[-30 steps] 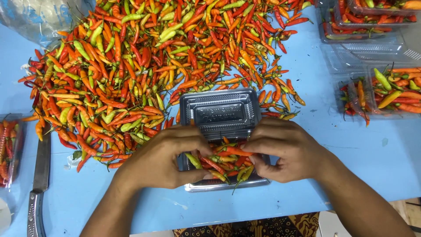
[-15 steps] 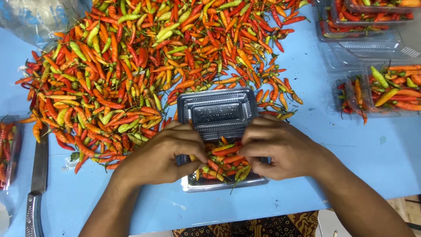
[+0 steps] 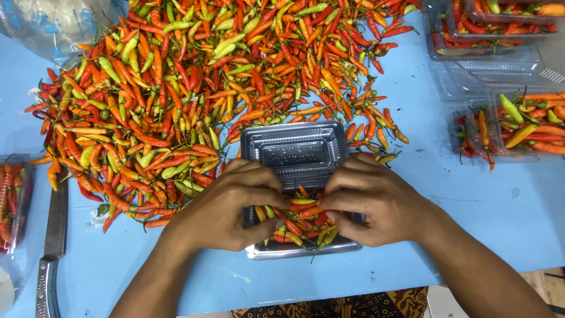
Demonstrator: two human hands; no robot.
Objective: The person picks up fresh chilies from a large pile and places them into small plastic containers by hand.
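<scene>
A clear plastic clamshell box (image 3: pixel 294 252) lies open near the table's front edge, its lid (image 3: pixel 294 152) folded back toward the chili pile. The tray half holds several red, orange and green chilies (image 3: pixel 301 219). My left hand (image 3: pixel 226 206) rests on the tray's left side, fingers curled over the chilies. My right hand (image 3: pixel 374 199) covers the right side, fingertips pressing on the same chilies. Both thumbs meet near the middle of the tray.
A large heap of loose chilies (image 3: pixel 194 82) spreads over the blue table (image 3: pixel 482 206). Filled clear boxes (image 3: pixel 512 126) stand at the right and far right corner. A knife (image 3: pixel 50 247) lies at the left, beside another packed box (image 3: pixel 12 200). A plastic bag (image 3: pixel 47 26) sits top left.
Both hands have stayed on the tray, fingers shifting slightly over the chilies. The view has drifted a little lower.
</scene>
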